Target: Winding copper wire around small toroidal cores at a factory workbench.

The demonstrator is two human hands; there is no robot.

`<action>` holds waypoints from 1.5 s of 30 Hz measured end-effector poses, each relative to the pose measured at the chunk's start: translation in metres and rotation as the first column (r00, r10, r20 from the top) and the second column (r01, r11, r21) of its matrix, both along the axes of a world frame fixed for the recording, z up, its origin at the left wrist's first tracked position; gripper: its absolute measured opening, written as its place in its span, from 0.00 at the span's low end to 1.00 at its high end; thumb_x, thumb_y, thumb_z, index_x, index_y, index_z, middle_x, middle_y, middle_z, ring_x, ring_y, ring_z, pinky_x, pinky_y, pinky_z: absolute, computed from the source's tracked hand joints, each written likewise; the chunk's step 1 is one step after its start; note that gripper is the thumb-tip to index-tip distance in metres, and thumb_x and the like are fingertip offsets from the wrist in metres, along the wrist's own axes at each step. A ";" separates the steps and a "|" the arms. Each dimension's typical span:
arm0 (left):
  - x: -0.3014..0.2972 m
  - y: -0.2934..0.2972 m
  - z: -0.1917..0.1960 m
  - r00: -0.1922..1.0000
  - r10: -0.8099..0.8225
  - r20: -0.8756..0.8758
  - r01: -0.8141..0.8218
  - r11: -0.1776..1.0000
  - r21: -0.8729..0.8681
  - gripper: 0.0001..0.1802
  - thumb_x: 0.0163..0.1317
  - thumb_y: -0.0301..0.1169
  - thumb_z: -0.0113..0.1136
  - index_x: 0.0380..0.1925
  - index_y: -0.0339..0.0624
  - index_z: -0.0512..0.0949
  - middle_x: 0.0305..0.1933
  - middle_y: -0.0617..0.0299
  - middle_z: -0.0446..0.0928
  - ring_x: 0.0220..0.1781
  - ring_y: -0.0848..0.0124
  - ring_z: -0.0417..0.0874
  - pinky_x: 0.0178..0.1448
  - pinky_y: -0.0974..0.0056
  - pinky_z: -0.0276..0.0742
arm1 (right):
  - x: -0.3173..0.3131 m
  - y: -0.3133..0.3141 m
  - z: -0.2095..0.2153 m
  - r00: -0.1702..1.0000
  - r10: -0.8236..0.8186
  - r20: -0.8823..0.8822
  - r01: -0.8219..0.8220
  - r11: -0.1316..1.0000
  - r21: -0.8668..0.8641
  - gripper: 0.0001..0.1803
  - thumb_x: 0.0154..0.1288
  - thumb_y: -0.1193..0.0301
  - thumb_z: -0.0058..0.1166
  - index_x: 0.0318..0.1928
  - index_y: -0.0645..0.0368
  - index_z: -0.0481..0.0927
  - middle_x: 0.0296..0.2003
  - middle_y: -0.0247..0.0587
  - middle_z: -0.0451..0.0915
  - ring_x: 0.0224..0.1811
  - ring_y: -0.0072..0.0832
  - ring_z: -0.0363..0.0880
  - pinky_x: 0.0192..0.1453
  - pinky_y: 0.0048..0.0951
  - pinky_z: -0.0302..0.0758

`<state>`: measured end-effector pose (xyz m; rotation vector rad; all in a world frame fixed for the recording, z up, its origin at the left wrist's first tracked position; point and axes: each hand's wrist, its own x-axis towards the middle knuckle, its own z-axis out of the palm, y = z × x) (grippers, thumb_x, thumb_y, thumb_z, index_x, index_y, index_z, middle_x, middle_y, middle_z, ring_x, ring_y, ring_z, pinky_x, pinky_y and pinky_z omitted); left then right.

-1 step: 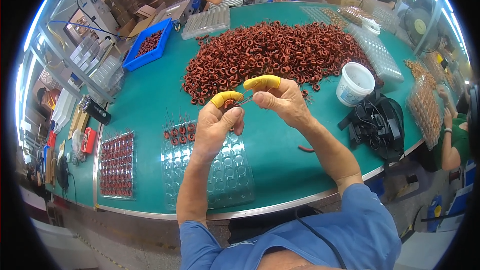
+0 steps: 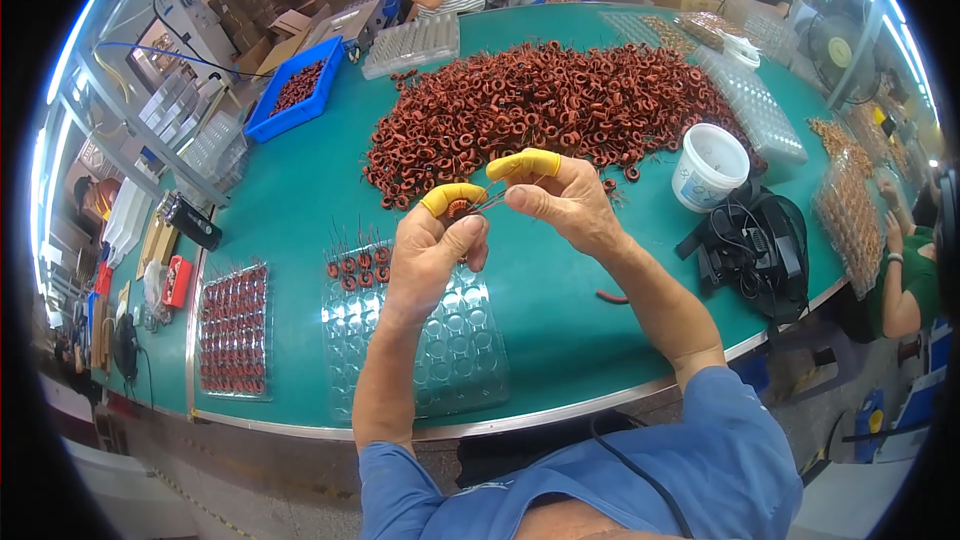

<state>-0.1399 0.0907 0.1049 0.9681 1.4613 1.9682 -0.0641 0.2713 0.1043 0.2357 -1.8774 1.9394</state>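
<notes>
A small toroidal coil (image 2: 457, 208), wound in copper-red wire, is pinched between the thumb and yellow-covered index finger of my left hand (image 2: 432, 248). Its thin wire leads (image 2: 490, 203) stretch right to my right hand (image 2: 572, 202), whose thumb and yellow-covered finger are closed on them. Below my left hand lies a clear blister tray (image 2: 430, 340), with several coils (image 2: 358, 268) standing in its far-left pockets, leads up. Beyond both hands spreads a large heap of similar coils (image 2: 550, 100). My left forearm covers part of the tray.
Left of the tray is a filled coil tray (image 2: 235, 330). A blue bin (image 2: 330, 90) of coils stands far left. To the right are a white bucket (image 2: 711, 168), a black bag with cables (image 2: 750, 250) and stacked clear trays (image 2: 755, 110). A red tube piece (image 2: 612, 297) lies near my right forearm.
</notes>
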 end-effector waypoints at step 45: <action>0.009 0.011 -0.012 0.991 0.072 -0.111 -0.073 0.997 0.002 0.14 0.72 0.35 0.50 0.49 0.36 0.72 0.28 0.62 0.76 0.24 0.78 0.74 0.28 0.73 0.70 | 0.000 -0.014 -0.008 0.955 -0.266 -0.131 0.289 0.936 0.200 0.13 0.66 0.69 0.59 0.45 0.66 0.81 0.27 0.35 0.82 0.24 0.16 0.76 0.28 0.18 0.74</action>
